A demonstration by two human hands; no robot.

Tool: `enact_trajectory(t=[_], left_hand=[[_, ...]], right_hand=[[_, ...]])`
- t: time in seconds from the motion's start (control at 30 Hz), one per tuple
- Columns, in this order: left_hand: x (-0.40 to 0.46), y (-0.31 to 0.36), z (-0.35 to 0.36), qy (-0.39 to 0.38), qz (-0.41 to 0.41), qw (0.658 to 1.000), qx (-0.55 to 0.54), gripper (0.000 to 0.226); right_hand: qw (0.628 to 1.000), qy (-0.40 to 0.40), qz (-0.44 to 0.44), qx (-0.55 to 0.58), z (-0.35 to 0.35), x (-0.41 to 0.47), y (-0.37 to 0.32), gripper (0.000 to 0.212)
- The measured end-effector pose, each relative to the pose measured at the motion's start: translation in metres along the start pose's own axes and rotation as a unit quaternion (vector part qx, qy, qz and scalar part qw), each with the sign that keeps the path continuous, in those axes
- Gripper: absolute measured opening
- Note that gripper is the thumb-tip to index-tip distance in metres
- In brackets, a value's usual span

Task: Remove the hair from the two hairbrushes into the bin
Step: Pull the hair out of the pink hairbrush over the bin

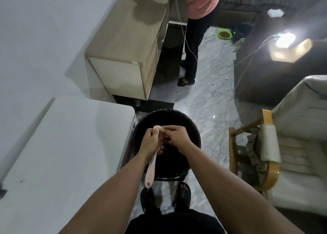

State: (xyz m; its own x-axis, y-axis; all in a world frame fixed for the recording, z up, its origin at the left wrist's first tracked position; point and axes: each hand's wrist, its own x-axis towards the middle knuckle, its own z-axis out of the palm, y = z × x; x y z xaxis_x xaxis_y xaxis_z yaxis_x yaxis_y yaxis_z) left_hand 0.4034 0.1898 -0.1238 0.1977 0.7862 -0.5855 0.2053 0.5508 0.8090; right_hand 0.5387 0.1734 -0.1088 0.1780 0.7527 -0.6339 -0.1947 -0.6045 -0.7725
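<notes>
A pink hairbrush (151, 168) is held over the black bin (177, 117), handle pointing back toward me. My left hand (150, 140) grips the brush around its head. My right hand (177, 136) rests against the bristle side, fingers pinched at the dark hair caught there. Both hands hover above the bin's open mouth. Only one hairbrush is in view.
A white table (70, 145) stands to my left, touching the bin. A beige cabinet (123, 56) sits beyond it. Another person (196, 39) stands on the marble floor ahead. A wooden armchair with pale cushions (276, 154) is at right, with cables trailing on the floor.
</notes>
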Motion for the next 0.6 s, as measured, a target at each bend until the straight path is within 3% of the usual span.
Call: enact_trajectory(t=[0.13,0.33,0.5,0.6], left_hand=[[0.007,-0.009,-0.007,0.06,0.026,0.993,0.099,0.027],[0.003,-0.019,-0.007,0.046,0.025,0.989,0.135,0.025],[-0.005,-0.02,-0.008,0.078,0.034,0.991,0.099,0.026],[-0.004,-0.014,-0.018,0.087,0.032,0.995,0.035,0.027]], right_hand=[[0.999,-0.005,0.038,0.008,-0.008,-0.001,0.002,0.019],[0.989,0.064,0.021,-0.13,-0.012,0.006,0.003,0.005],[0.925,0.173,-0.006,-0.339,-0.033,0.013,0.016,0.025],[0.919,0.228,0.017,-0.32,-0.052,0.011,0.02,0.03]])
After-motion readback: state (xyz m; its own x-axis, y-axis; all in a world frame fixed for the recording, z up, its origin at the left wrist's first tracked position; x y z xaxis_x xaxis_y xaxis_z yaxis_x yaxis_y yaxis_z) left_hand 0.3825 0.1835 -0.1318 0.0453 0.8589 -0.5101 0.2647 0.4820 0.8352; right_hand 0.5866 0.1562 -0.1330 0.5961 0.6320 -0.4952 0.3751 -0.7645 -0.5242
